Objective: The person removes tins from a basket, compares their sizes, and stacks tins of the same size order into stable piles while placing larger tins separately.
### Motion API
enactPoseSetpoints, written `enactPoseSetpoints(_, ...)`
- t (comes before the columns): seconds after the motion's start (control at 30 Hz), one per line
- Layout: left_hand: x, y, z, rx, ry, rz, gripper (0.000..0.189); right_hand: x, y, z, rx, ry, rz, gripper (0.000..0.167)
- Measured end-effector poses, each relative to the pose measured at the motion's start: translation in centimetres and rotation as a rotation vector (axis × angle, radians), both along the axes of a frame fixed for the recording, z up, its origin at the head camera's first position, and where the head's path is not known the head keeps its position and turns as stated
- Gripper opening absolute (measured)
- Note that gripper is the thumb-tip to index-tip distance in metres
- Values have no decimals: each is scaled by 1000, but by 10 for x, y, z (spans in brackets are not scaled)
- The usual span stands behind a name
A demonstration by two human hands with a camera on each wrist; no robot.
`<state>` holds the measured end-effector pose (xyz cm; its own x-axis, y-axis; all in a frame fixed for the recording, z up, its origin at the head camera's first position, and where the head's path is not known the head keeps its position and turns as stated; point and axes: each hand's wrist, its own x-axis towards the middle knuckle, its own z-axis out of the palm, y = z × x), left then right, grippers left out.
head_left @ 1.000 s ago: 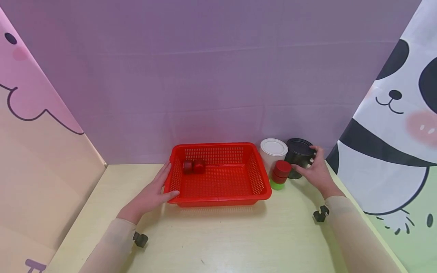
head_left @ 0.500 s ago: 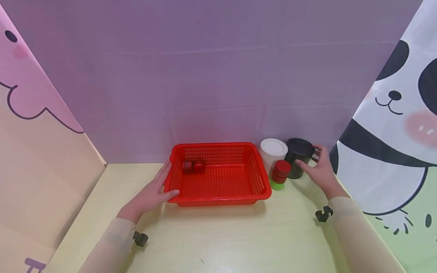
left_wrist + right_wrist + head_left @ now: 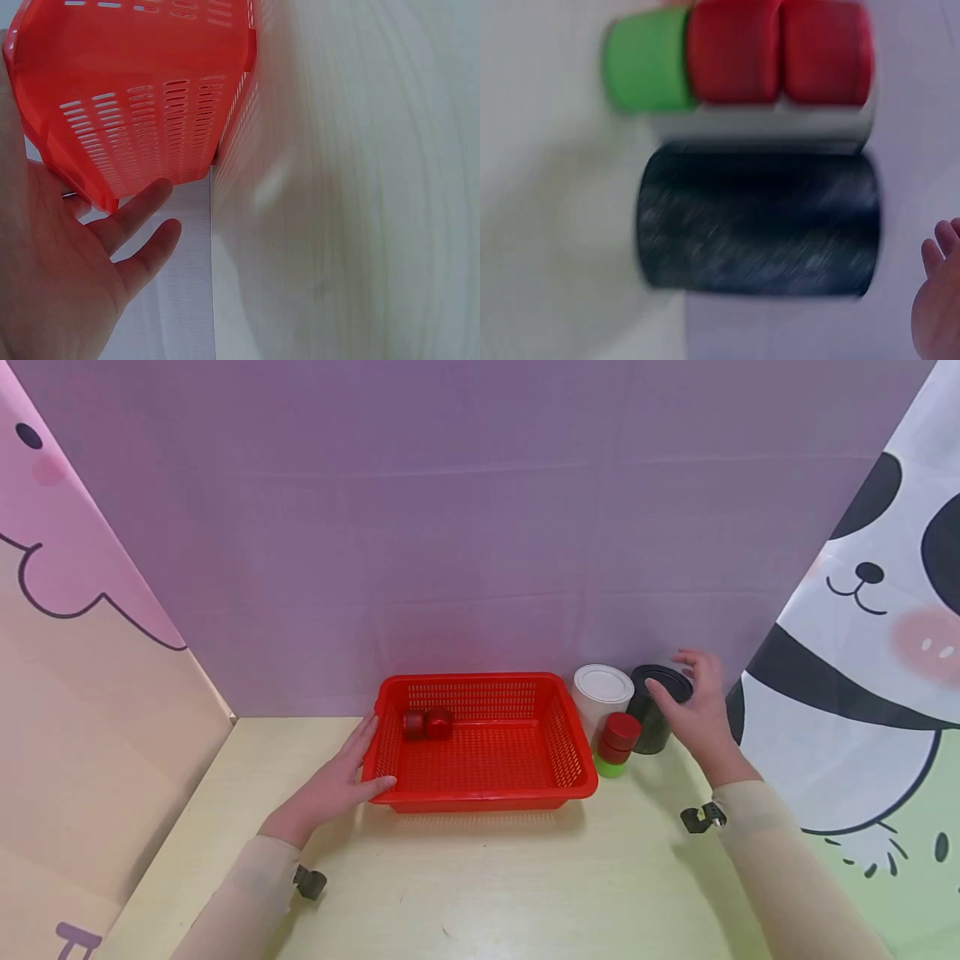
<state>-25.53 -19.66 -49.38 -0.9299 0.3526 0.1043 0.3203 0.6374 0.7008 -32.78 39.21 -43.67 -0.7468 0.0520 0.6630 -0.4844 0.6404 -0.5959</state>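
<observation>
My left hand point(image 3: 333, 783) rests at the left end of a red plastic basket point(image 3: 480, 796), its fingers along the side and its thumb over the front corner. In the left wrist view, the fingers lie loosely extended by the basket's slotted wall point(image 3: 142, 82). A black lidded canister point(image 3: 651, 727) stands upright at the back right. Just right of and above it hovers my right hand point(image 3: 701, 714), fingers spread, holding nothing. In the right wrist view the canister point(image 3: 757, 225) is blurred, and the hand point(image 3: 939, 307) appears apart from it.
Left of the canister stands a white lidded canister point(image 3: 602, 684). Before them is a stack of two red pieces point(image 3: 620, 737) on a green one point(image 3: 609, 768). Two small red round pieces point(image 3: 427, 724) lie inside the basket. A purple cloth backdrop point(image 3: 480, 543) rises behind the table.
My right hand has come away from the black canister's side and risen above its lid. The canister keeps its place. The left hand and basket look unmoved.
</observation>
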Motion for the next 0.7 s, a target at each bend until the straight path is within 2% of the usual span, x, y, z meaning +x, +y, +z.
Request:
enactPoseSetpoints(0.17, 0, 0, 1, 2, 1, -3, 115, 1, -31, 16, 46, 2, 82, 55)
enactPoseSetpoints(0.27, 0, 0, 2, 6, -11, 0, 116, 0, -50, 24, 73, -51, 137, 58)
enactPoseSetpoints(0.47, 0, 0, 0, 2, -15, 6, 118, -1, -89, 37, 43, -183, 245, 70)
enactPoseSetpoints(0.7, -1, 0, 0, 1, -16, 6, 117, -4, -125, 48, 78, -278, 313, 74)
